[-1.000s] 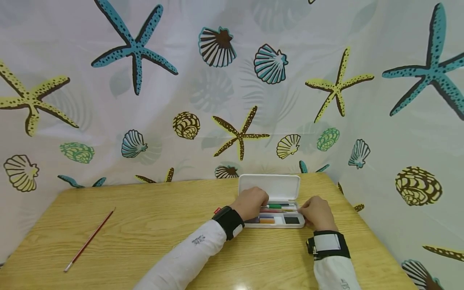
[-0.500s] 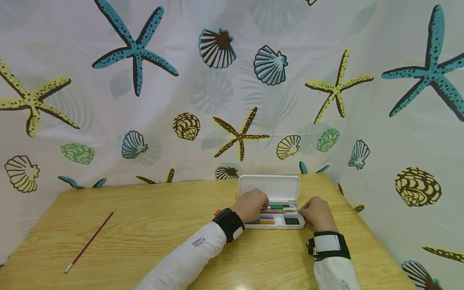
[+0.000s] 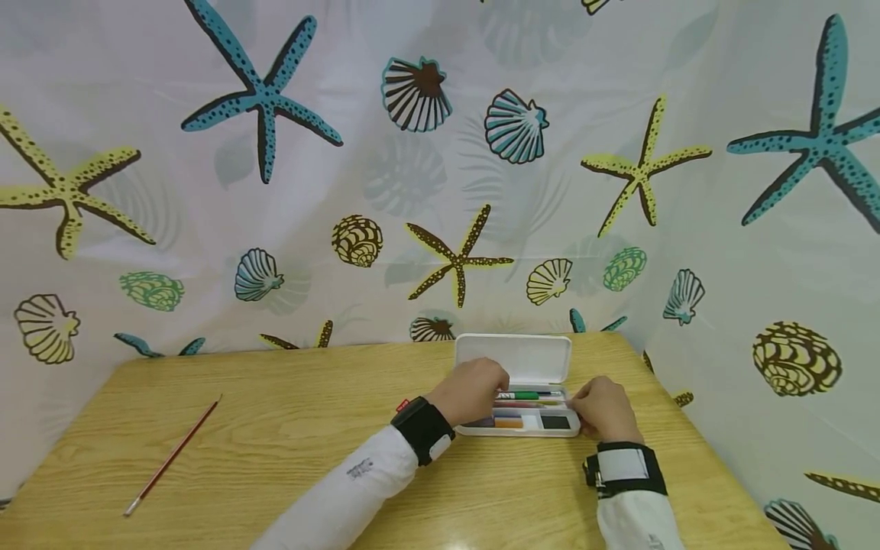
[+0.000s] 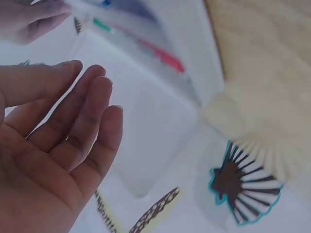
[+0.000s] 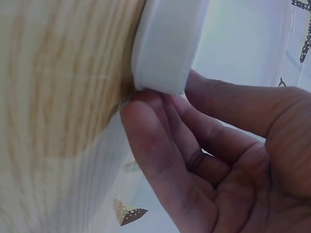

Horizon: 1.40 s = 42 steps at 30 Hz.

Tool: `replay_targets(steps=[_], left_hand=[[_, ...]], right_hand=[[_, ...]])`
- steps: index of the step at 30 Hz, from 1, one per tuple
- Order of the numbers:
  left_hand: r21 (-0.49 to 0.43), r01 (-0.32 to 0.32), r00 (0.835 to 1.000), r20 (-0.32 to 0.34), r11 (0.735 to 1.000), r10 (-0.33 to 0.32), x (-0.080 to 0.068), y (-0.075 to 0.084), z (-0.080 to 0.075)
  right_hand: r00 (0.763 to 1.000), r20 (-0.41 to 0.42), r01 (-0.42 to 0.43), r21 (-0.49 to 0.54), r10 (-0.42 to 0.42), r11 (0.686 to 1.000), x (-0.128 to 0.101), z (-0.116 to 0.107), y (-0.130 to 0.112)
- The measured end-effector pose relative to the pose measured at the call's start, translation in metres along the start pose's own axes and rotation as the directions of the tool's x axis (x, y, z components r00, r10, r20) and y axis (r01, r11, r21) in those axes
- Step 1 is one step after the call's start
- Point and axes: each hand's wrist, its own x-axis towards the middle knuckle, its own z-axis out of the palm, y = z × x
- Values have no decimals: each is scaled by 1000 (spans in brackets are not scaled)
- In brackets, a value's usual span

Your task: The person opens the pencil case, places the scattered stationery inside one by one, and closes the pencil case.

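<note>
A white pencil case lies on the table with its lid raised at the back. Inside it are a green-and-white marker, red pencil-like sticks, an orange-and-blue block and a black square piece. Over the case's left half is my left hand; the left wrist view shows its fingers loosely bent, thumb near the index fingertip, nothing seen between them. My right hand grips the case's right end, thumb at the upper edge and fingers beneath, as the right wrist view shows. The left hand covers part of the contents.
A long thin red stick, a pencil or brush with a pale end, lies alone on the left of the wooden table. Behind and to the right hangs a white curtain printed with starfish and shells.
My left wrist has dropped slightly and shifted a little left, while the fingers stay over the case. The right hand keeps its hold; the whole view shifts slightly.
</note>
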Motion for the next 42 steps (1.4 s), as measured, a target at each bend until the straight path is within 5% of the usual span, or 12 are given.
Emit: replay_targets(steps=[12,19,30,42], left_hand=[[-27,-69,984,-169,997,63,-35,4,-67],[-11,-106,943,-317,994,97,-60,-5,-92],[-56,24,912,-408,998,-45,-102,-38,-106],[-74,138,853,-498,988,-156,-153,-69,-137]], right_hand=[[1000,7,-13,-10,13,1000,-2,0,-3],[1000,10,-19,-14,20,1000,-3,1,-4],[1000,9,-22,-19,22,1000,-2,2,-3],[1000,16,-15,-27,16,1000,-1,1,-2]])
